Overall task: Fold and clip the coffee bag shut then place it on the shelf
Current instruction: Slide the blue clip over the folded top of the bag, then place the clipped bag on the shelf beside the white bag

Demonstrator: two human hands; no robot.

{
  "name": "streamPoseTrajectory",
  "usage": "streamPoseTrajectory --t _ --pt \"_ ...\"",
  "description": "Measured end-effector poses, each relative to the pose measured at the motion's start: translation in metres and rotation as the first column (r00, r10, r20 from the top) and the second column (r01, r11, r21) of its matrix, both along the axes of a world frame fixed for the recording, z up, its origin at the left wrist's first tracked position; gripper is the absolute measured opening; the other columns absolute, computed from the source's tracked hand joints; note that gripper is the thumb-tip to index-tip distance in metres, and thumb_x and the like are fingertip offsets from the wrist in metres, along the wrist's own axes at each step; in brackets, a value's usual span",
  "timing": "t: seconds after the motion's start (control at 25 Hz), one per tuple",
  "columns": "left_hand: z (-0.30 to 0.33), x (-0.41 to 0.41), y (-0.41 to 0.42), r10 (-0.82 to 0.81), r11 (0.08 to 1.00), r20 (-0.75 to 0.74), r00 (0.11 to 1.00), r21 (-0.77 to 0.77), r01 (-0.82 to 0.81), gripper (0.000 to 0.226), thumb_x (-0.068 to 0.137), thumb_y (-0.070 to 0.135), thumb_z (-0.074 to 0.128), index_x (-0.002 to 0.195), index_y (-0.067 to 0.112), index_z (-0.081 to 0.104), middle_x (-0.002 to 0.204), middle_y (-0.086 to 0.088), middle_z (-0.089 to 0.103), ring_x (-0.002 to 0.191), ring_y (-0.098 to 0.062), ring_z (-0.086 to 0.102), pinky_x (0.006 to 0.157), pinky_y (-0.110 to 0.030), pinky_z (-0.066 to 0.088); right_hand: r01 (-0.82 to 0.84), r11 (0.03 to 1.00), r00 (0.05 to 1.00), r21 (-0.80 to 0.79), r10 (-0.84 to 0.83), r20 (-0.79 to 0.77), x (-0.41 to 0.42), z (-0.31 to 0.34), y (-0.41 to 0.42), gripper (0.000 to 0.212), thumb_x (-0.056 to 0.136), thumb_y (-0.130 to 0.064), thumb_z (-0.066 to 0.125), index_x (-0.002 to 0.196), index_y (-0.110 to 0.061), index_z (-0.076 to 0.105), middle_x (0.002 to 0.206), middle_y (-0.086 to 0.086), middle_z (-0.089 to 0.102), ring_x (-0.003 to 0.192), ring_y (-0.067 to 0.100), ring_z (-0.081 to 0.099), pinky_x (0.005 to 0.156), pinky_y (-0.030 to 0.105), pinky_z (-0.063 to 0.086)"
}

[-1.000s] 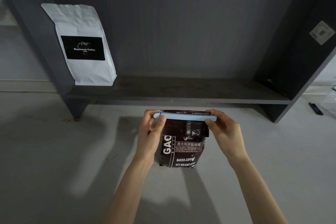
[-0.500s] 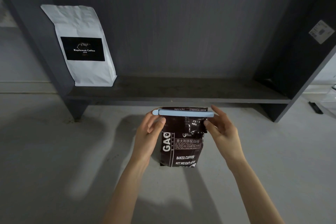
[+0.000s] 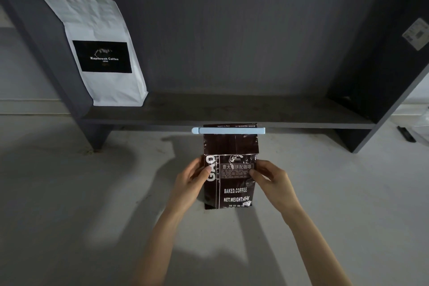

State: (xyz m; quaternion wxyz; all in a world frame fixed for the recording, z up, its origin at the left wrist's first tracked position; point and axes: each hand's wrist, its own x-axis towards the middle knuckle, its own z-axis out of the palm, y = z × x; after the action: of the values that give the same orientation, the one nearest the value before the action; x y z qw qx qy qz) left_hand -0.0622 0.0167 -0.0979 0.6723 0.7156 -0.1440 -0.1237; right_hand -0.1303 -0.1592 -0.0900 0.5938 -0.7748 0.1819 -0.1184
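Observation:
A dark brown coffee bag (image 3: 232, 183) with white lettering stands upright on the pale floor in front of the shelf. A light blue clip (image 3: 228, 130) is clamped across its folded top. My left hand (image 3: 191, 181) grips the bag's left side at mid height. On the opposite side my right hand (image 3: 270, 180) holds it at the same height. The dark grey shelf board (image 3: 232, 109) runs just behind the bag's top.
A white coffee bag (image 3: 102, 53) with a black label leans at the shelf's left end. Dark side panels (image 3: 383, 76) close the shelf on both sides. A small black object (image 3: 405, 134) lies on the floor at far right.
Both hands slid down from the ends of the clip to the bag's sides. The clip stays clamped on the folded top, and the bag stands taller.

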Motion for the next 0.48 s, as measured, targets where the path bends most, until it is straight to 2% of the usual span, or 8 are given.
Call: streamPoseTrajectory --t 0.08,0.16,0.24,0.32,0.4,0.48 --pt "-0.006 0.002 0.003 -0.03 0.998 -0.022 0.999 0.052 0.031 0.026 0.087 0.011 0.053 0.112 0.012 0.058 0.098 0.015 0.065 0.082 0.019 0.058 0.073 0.0 0.043 0.01 1.0 1.0 -0.024 -0.01 -0.006 0.001 -0.001 0.001 0.018 0.083 -0.007 0.057 0.099 -0.015 0.064 0.096 -0.001 0.067 0.102 0.013 0.061 0.077 0.008 0.045" --pt "-0.009 0.003 0.006 -0.064 0.992 -0.015 0.998 0.107 0.066 0.024 0.082 0.023 0.06 0.106 0.024 0.063 0.087 0.026 0.07 0.084 0.016 0.059 0.076 -0.004 0.046 0.033 0.998 0.999 -0.049 -0.033 -0.004 -0.001 -0.001 0.002 0.017 0.083 -0.008 0.058 0.098 -0.014 0.065 0.095 -0.001 0.068 0.097 0.008 0.061 0.07 -0.002 0.043" --pt "-0.01 0.0 0.006 -0.024 0.987 0.042 0.999 0.16 0.017 0.022 0.079 0.029 0.063 0.1 0.029 0.066 0.082 0.029 0.069 0.079 0.015 0.06 0.077 -0.009 0.048 0.061 0.996 0.998 -0.067 -0.061 0.001 -0.001 0.001 0.004 0.017 0.083 -0.009 0.059 0.097 -0.014 0.067 0.093 -0.001 0.069 0.084 -0.006 0.061 0.066 -0.005 0.04" --pt "-0.012 -0.002 0.004 0.072 0.989 0.059 0.996 0.128 -0.079 0.024 0.082 0.017 0.062 0.106 0.013 0.066 0.091 0.013 0.069 0.071 0.016 0.061 0.071 -0.006 0.048 0.09 0.993 0.996 -0.07 -0.09 0.002 -0.002 0.002 0.005 0.018 0.082 -0.01 0.06 0.098 -0.015 0.068 0.091 -0.002 0.069 0.074 -0.012 0.06 0.063 -0.006 0.04" --pt "-0.014 -0.002 0.002 0.143 0.986 0.031 0.989 0.081 -0.145 0.028 0.081 0.009 0.061 0.108 0.002 0.062 0.096 -0.001 0.067 0.068 0.017 0.061 0.067 0.0 0.046 0.113 0.992 0.994 -0.052 -0.113 0.001 -0.002 0.003 0.008 0.02 0.082 -0.011 0.061 0.1 -0.017 0.069 0.093 0.0 0.069 0.076 -0.006 0.059 0.062 -0.005 0.04" --pt "-0.014 0.0 0.003 0.177 0.982 0.017 0.984 0.061 -0.178 0.03 0.08 0.007 0.063 0.108 -0.001 0.061 0.098 -0.006 0.066 0.067 0.017 0.061 0.068 0.001 0.046 0.119 0.992 0.993 -0.027 -0.119 0.004 -0.002 0.004 0.011 0.021 0.082 -0.011 0.062 0.1 -0.017 0.069 0.095 0.001 0.069 0.079 -0.001 0.06 0.061 -0.006 0.041"
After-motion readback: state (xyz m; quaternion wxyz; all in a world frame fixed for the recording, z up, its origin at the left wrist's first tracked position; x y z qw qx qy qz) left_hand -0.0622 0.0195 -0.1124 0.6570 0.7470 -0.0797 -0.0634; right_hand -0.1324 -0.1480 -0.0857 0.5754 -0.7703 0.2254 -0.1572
